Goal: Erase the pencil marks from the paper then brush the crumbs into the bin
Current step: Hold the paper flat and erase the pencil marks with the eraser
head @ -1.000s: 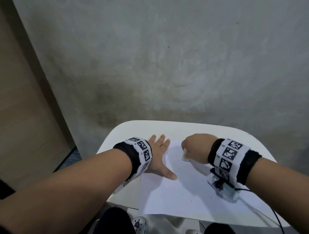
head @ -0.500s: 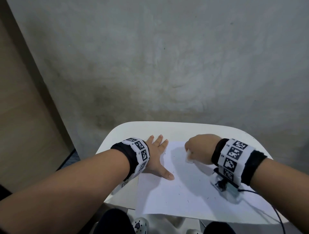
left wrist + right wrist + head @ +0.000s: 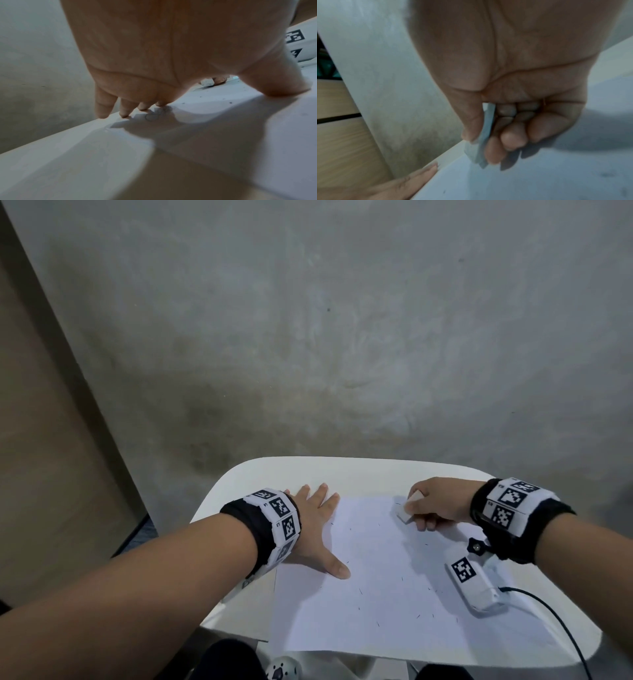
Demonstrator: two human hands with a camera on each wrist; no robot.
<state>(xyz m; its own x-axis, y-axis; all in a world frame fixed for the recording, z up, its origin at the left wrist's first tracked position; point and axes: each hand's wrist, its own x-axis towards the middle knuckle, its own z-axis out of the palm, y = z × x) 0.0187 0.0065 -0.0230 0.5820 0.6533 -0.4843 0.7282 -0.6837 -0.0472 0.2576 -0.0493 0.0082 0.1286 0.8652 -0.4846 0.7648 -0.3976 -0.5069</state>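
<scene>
A white paper sheet [image 3: 394, 577] lies on the small white table [image 3: 308, 470], sprinkled with dark eraser crumbs [image 3: 361, 590]. My left hand [image 3: 320, 525] presses flat on the sheet's left edge, fingers spread. In the left wrist view, faint pencil loops [image 3: 155, 114] show by the fingertips [image 3: 101, 113]. My right hand [image 3: 419, 513] pinches a white eraser [image 3: 409, 506] between thumb and fingers, its lower end on the paper's far right part. The right wrist view shows the eraser [image 3: 481, 148] held in that pinch. No bin shows in any view.
The right wrist's camera unit [image 3: 476, 583] and its black cable [image 3: 561, 628] hang over the paper's right side. A grey wall [image 3: 342, 337] stands just behind the table and a wooden panel [image 3: 41, 440] to the left. My knees sit under the table's near edge.
My right hand has slid rightward along the paper's far edge with the eraser and rolled so the eraser shows. The left hand stays pressed on the sheet.
</scene>
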